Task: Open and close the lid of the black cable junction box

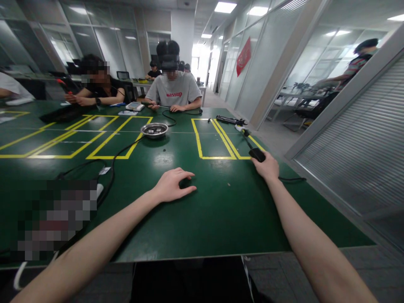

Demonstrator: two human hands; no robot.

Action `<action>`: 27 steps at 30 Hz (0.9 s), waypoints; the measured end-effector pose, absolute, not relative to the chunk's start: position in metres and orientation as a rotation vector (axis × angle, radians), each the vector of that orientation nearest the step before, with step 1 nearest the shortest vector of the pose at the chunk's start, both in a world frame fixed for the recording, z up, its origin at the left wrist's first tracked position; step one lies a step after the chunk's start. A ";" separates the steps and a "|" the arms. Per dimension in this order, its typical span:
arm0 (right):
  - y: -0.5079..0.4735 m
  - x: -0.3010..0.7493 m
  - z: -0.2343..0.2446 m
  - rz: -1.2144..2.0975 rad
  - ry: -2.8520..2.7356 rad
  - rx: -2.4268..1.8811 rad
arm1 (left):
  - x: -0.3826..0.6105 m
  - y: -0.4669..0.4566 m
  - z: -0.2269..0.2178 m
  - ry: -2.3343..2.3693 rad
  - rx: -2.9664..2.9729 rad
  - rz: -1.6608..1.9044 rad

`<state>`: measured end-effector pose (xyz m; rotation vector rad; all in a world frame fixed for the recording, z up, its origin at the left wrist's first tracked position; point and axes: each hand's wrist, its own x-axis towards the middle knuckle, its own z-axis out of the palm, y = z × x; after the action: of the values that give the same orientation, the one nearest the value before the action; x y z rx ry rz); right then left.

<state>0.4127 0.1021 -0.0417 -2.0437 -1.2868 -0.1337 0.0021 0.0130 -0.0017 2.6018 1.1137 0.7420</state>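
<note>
My left hand (pixel 174 185) rests on the green table (pixel 208 223), palm side toward the surface. Its thumb and fingers are apart, with nothing visible between them. Farther right, my right hand (pixel 267 166) is closed around the black handle of a slim, stick-like tool (pixel 257 154). The tool points away from me and to the left, its far end by a small white piece (pixel 240 128); its exact kind is unclear. A black cord (pixel 292 179) lies beside my right wrist; where it joins is hidden.
Yellow tape rectangles (pixel 217 158) mark the table. A metal bowl (pixel 154 130) holds small metal parts. A folded black stand-like object (pixel 229 120) lies at the far right. Black cable (pixel 114 168) runs along the left. Across sits a person in a grey shirt (pixel 173 90), holding a tool.
</note>
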 end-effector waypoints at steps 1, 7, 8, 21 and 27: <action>0.102 0.413 -0.042 -0.101 -1.311 -2.070 | 0.002 0.013 -0.002 1.111 2.604 0.744; 0.103 0.412 -0.039 -0.066 -1.315 -2.113 | 0.002 0.013 -0.003 1.099 2.605 0.759; 0.103 0.411 -0.037 -0.068 -1.272 -2.124 | 0.002 0.013 -0.004 1.100 2.605 0.757; 0.100 0.418 -0.027 0.073 -0.976 -2.194 | 0.002 0.014 -0.003 1.086 2.627 0.735; 0.101 0.422 -0.030 0.126 -0.933 -2.133 | 0.003 0.013 -0.002 1.077 2.633 0.733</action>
<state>0.4221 0.1011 -0.0304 -2.1327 -0.9328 0.1259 0.0032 0.0133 -0.0025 2.6328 1.0771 0.7331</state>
